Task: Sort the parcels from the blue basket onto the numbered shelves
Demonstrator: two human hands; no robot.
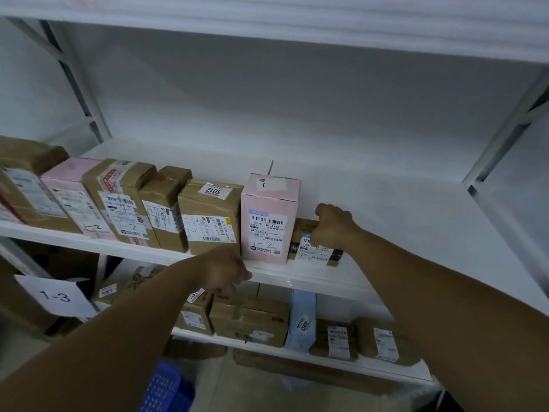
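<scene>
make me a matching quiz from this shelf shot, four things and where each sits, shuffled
1 small brown parcel
2 blue basket
3 light blue parcel marked 3003
4 1-3 sign

a standing on the lower shelf
b under the right hand, beside the pink box
c bottom edge of view
d hanging at far left

Pairs: 1-b, 2-c, 3-a, 4-d

My right hand [332, 224] grips a small brown parcel [315, 253] just right of the pink box [267, 221]; my left hand [225, 270] curls at the shelf [312, 278] edge, blue basket [166, 388] below.
</scene>
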